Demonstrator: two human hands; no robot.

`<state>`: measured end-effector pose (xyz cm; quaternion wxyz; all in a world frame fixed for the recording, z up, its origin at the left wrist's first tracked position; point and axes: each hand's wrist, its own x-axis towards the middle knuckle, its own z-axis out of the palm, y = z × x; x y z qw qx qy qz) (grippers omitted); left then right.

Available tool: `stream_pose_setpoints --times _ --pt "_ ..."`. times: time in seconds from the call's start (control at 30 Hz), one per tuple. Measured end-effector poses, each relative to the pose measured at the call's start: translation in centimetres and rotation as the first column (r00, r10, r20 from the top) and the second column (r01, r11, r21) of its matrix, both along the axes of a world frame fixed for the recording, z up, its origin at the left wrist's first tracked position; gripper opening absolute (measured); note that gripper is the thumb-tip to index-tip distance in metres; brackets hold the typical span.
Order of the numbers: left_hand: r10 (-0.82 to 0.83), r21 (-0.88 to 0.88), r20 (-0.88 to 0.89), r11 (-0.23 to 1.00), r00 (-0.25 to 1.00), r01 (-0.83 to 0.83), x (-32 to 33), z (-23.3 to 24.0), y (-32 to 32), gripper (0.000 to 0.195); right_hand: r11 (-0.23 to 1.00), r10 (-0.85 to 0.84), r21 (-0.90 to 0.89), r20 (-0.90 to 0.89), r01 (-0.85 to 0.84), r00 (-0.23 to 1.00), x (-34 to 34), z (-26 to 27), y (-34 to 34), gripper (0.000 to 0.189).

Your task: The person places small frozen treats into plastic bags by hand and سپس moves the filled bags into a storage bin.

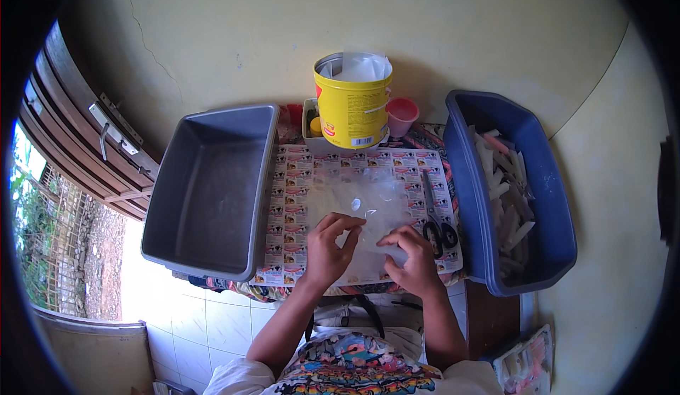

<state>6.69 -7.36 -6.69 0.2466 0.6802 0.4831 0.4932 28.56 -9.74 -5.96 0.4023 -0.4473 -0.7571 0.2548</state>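
Clear plastic bags (345,193) lie flat on a printed sheet (287,225) in front of me. My left hand (333,246) is over their near left part, thumb and forefinger brought close together; whether plastic is pinched there cannot be told. At the near right part of the bags is my right hand (411,259), its fingers curled around a whitish translucent piece (396,254), perhaps a small filled bag. Scissors with black handles (438,225) rest on the sheet, just right of the bags.
At left stands a grey plastic tub (218,193); at right a blue tub (552,225) holds many small filled plastic packets (507,198). Behind the sheet are a yellow tin (353,113) with plastic sheets inside, a pink cup (402,113) and a small container (313,140).
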Motion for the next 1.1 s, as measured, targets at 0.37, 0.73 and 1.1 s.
stream_pose_setpoints --times 0.37,0.73,1.1 --pt "-0.052 0.013 -0.026 0.999 0.998 0.053 -0.5 -2.2 -0.6 0.025 0.916 -0.39 0.11 0.017 0.386 0.921 -3.2 -2.8 3.4 0.039" --pt "0.055 0.0 -0.321 0.998 0.945 -0.058 -0.9 -4.0 -0.6 0.077 0.974 -0.101 -0.183 0.187 0.136 0.977 -2.0 -0.1 2.4 0.056" --pt "0.099 0.041 -0.317 0.995 0.943 -0.09 -0.8 -4.4 0.1 0.066 0.999 0.048 -0.022 0.303 -0.044 0.952 -0.1 0.0 3.6 0.06"
